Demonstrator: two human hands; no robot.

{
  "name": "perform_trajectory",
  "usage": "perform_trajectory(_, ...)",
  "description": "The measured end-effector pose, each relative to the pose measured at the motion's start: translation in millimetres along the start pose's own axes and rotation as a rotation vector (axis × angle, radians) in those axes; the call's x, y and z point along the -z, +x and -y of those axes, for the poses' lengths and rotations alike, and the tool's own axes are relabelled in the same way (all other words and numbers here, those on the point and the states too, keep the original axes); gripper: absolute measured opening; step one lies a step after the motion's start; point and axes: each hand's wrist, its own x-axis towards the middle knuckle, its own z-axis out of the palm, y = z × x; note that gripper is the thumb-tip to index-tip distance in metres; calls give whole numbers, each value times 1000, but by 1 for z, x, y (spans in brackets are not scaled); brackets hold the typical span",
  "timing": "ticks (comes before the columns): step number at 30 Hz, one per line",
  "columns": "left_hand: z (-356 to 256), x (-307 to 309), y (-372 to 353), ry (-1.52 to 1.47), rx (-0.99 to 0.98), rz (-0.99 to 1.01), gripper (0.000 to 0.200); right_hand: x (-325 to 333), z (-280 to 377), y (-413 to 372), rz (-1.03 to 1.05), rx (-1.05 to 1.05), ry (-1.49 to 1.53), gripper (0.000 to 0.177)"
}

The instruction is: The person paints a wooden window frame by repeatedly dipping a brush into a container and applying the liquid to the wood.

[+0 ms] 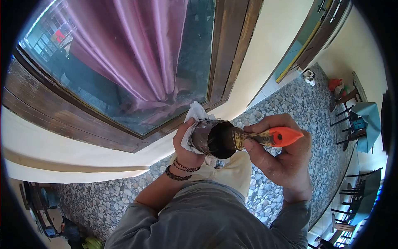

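A stained can (202, 133) with a dark inside is held by my left hand (185, 145), whose fingers wrap round it with a white cloth or paper (196, 111) between. Bracelets circle that wrist. My right hand (277, 153) pinches a paintbrush (265, 137) by its orange-tipped, paint-smeared handle. The brush's metal band is at the can's mouth, and its bristles are hidden or lost in the dark inside. Both hands are in front of my body, just below the wooden window frame (232, 54).
A glass window with a purple curtain (145, 50) fills the upper left. Pebble-patterned floor (286, 99) spreads below. White shoes (309, 77), a red bag (335, 84) and chairs with a teal cover (367, 124) stand at the right. Dark items lie at the lower left.
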Motion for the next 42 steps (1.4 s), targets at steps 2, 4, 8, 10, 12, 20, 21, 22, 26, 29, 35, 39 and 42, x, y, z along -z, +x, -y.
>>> perform_trajectory(2, 0, 5, 0, -4, -3, -8, 35, -1, 2, 1, 40, -25, -25, 27)
perform_trajectory(4, 0, 6, 1, -9, -7, -17, 35, 0, -1, 0, 29, -22, -12, 27)
perform_trajectory(8, 0, 4, 0, 23, -20, -54, 35, 0, 1, 1, -37, -4, 47, 26)
perform_trajectory(10, 0, 3, 1, 33, -21, -59, 35, 0, 0, 1, 3, 13, 24, 26)
perform_trajectory(12, 0, 2, 0, 39, 25, -89, 37, 0, 0, 1, 42, 29, 2, 26)
perform_trajectory(20, 0, 6, 1, 59, 65, -81, 34, -1, 2, 3, 107, 166, -158, 32)
perform_trajectory(21, 2, 10, 3, 79, 68, -117, 38, -1, 3, 3, 108, 170, -160, 32)
perform_trajectory(22, 3, 12, 4, 77, 64, -114, 38, -1, 5, 3, 60, 168, -152, 26)
perform_trajectory(26, -1, 2, 1, 23, 79, -112, 33, 0, 9, 0, -5, 163, -78, 20)
perform_trajectory(29, -1, -2, -1, -2, 100, -73, 29, -3, 6, 2, 62, 150, -97, 20)
perform_trajectory(35, -2, -4, -1, -39, 149, -85, 30, 2, 2, 0, -1, 197, -105, 19)
perform_trajectory(39, 4, 10, 3, 25, 122, -88, 38, 2, 1, -5, 37, 175, 2, 19)
perform_trajectory(42, 11, 17, 1, 32, 103, -113, 38, -3, -2, -7, 34, 145, -37, 25)
